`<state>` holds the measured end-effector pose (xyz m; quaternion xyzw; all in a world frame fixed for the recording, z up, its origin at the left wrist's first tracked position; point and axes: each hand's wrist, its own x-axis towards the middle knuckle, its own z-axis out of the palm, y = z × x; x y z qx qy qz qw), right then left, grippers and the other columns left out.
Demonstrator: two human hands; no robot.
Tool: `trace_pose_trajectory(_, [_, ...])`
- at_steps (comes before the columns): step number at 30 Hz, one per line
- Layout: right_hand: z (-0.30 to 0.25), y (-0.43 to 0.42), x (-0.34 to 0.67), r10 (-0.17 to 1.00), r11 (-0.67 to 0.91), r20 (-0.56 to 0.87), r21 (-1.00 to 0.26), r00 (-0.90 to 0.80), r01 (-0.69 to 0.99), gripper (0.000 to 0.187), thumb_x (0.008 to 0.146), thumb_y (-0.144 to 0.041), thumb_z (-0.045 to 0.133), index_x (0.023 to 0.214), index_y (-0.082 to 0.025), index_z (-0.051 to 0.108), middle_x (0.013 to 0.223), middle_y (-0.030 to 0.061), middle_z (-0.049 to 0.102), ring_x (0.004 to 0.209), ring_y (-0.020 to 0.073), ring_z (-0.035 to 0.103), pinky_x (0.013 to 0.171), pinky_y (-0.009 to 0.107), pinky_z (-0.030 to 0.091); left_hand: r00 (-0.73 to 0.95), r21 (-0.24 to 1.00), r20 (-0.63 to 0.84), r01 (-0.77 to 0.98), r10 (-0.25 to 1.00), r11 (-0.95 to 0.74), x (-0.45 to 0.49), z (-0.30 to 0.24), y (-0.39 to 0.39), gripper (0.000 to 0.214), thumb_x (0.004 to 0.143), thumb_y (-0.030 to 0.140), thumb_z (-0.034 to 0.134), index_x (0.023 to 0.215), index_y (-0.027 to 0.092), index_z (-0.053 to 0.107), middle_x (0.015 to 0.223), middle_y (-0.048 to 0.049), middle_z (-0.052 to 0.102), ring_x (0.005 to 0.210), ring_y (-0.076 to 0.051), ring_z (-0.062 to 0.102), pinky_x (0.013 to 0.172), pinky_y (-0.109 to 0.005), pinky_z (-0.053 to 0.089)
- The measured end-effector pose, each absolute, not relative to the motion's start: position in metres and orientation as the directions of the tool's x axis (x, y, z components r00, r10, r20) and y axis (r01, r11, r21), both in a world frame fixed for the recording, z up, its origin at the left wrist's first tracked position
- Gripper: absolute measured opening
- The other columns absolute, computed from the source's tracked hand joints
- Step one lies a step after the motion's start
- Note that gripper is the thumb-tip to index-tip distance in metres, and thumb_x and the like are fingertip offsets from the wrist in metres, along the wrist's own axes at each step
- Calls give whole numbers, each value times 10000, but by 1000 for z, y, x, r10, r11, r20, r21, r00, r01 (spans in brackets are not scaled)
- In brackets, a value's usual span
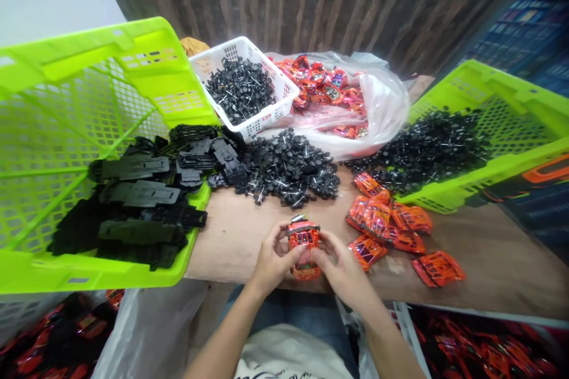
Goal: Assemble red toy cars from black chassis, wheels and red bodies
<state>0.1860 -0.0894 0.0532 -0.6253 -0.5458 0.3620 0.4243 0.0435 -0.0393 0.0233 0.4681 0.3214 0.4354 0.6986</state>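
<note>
Clamps car (304, 238) between fingers of left hand (272, 257) and right hand (341, 262); appears mid-work. Leaves axles (291, 169), bases (138, 192) and other cars (368, 216) loose nearby.

Worktop (233, 230): brown, flat, bare patch front-centre. Left end: lime crate (102, 275), tipped on its side, reaching the near edge. Right end: second lime crate (438, 200), also tipped. Mid: loose heap of black wheels on metal axles (293, 169). Behind it, a clear plastic bag (386, 109), mouth open. White basket (262, 122) beside the bag; can't see if its base touches the worktop. Right of centre: orange toy cars (368, 216), some overlapping, one lying apart nearer the right end (438, 268).
</note>
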Motion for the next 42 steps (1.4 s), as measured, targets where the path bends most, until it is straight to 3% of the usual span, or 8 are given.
trace_pose_trajectory(3, [58,-84,190,990,-75,-66,-995,126,69,364,806,-443,594,1085,-211,562,1083,75,665,962,208,641,827,327,520,453,930,-19,-320,891,183,44,25,-44,424,703,299,727,1064,189,535,1074,-75,623,752,-160,641,661,-255,526])
trace_pose_trajectory(6, [59,-85,184,989,-52,-47,-998,143,32,284,800,-420,609,986,-207,576,959,55,682,877,200,650,769,300,525,446,936,7,-318,895,151,46,26,-51,388,698,300,727,1024,180,555,964,-52,637,738,-158,625,665,-252,513])
trace_pose_trajectory(13, [46,-83,168,988,14,60,-950,140,311,396,838,-401,561,1182,-217,493,1092,71,630,957,203,613,819,317,501,206,924,36,-380,978,46,34,17,-49,353,737,294,688,1045,170,567,1021,-68,645,890,-186,625,797,-279,497])
trace_pose_trajectory(20, [37,-76,148,977,203,176,-612,-119,765,325,779,-155,570,1103,-187,583,1103,108,623,1059,279,534,915,448,410,211,991,-122,-27,970,130,0,0,-27,433,675,295,729,1055,132,598,970,-76,658,908,-200,617,843,-317,478])
trace_pose_trajectory(26, [30,-68,160,997,-44,5,-780,77,624,197,845,-354,536,895,-215,667,893,48,707,808,197,644,748,309,474,309,972,-217,-22,926,235,3,4,-25,372,681,259,702,1022,131,632,900,-47,658,814,-167,611,754,-268,477])
trace_pose_trajectory(33, [25,-56,157,976,-170,-35,-746,217,644,201,834,-315,526,710,-214,648,654,15,670,626,174,615,626,271,429,345,979,-194,6,918,204,3,7,-23,317,686,246,684,982,136,657,864,-35,663,781,-167,598,720,-251,458])
trace_pose_trajectory(38, [21,-81,159,997,8,62,-732,54,681,180,820,-271,560,969,-201,634,950,59,682,872,215,614,772,320,453,315,981,-182,-6,931,194,5,6,-23,178,686,250,674,824,143,634,727,11,600,670,-123,536,638,-218,410])
trace_pose_trajectory(42, [13,-98,155,967,125,251,-629,47,767,178,834,-193,511,972,-162,619,918,104,661,878,243,579,795,362,443,370,985,-149,-21,917,169,7,5,-23,154,703,269,662,762,146,590,689,18,560,645,-118,511,628,-223,397])
